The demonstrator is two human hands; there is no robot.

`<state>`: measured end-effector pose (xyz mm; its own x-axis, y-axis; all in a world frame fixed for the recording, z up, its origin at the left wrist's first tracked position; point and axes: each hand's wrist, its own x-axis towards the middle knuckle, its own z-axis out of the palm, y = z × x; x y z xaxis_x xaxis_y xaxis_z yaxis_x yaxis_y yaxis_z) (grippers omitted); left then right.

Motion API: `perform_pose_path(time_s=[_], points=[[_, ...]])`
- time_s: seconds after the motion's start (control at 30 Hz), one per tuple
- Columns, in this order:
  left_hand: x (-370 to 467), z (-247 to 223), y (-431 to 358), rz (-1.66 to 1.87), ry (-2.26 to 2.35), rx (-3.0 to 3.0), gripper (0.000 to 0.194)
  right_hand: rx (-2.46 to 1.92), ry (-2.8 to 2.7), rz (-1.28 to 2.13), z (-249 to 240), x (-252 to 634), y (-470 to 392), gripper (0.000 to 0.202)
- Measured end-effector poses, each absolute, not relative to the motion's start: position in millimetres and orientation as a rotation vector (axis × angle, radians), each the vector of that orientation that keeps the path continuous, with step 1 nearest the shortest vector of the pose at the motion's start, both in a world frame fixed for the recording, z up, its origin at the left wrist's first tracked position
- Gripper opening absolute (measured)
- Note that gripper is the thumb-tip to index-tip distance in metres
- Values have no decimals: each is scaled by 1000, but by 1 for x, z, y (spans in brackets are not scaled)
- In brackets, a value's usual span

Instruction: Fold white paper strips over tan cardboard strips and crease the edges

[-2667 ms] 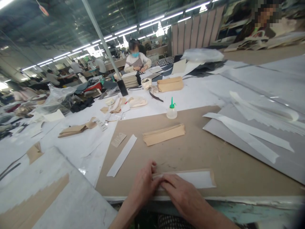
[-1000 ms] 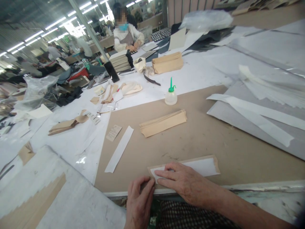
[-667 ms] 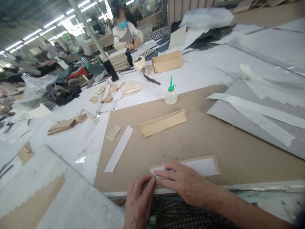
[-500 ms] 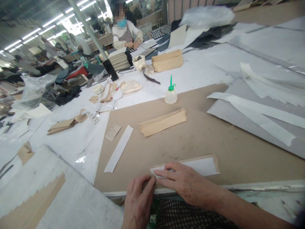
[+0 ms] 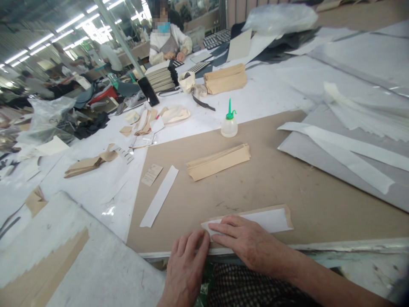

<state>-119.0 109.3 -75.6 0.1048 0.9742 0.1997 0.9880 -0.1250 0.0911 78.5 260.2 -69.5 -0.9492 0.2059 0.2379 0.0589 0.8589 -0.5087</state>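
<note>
A white strip [image 5: 271,220] lies on a slightly larger tan piece [image 5: 289,216] near the front edge of the brown board. My right hand [image 5: 246,238] rests flat over the strip's left part, its fingers spread and pointing left. At the left end of the strip my left hand [image 5: 188,260] has its thumb and fingertips pressed together at the corner, which they partly hide. Farther back on the board lies a stack of tan pieces [image 5: 219,163]. Another white strip [image 5: 159,197] lies slanted to the left, beside a small written card [image 5: 152,175].
A bottle with a green spout [image 5: 229,123] stands behind the tan stack. White strips [image 5: 351,149] lie on a grey sheet at right. A phone [image 5: 148,91] leans on a pole. A person [image 5: 168,40] works across the table. A padded white surface [image 5: 105,260] borders the board at left.
The camera view has shifted slightly. My right hand's fingers have moved a little on the strip; my left hand stays at the strip's left corner.
</note>
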Motion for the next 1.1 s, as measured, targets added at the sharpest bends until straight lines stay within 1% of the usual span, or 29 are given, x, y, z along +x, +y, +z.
perform_pose_path(time_s=[0.07,0.2,0.27,0.37,0.47,0.57,0.63,0.77,0.9,1.1], points=[[-119,-74,110,-466,-2056,-2294,43,-208,-2739,731,-69,79,259,45],[-118,-70,111,-950,-2298,-2241,25,-233,-2735,749,-70,80,257,42],[-116,-70,111,-1045,-2365,-2199,21,-240,-2735,759,-71,80,257,42],[-112,-74,110,-985,-2317,-2156,27,-250,-2725,757,-72,80,256,41],[-110,-76,109,-793,-2141,-2201,36,-260,-2728,759,-71,81,256,42],[-111,-73,110,-638,-1974,-2286,38,-265,-2725,761,-69,80,256,42],[-112,-71,110,-677,-1966,-2338,35,-271,-2718,765,-67,80,256,42],[-117,-70,112,-891,-2155,-2241,31,-285,-2718,765,-66,80,256,41],[-120,-74,117,-815,-2122,-2126,37,-292,-2728,747,-65,80,255,46],[-119,-74,125,-712,-2066,-2146,38,-308,-2728,753,-67,79,255,41]])
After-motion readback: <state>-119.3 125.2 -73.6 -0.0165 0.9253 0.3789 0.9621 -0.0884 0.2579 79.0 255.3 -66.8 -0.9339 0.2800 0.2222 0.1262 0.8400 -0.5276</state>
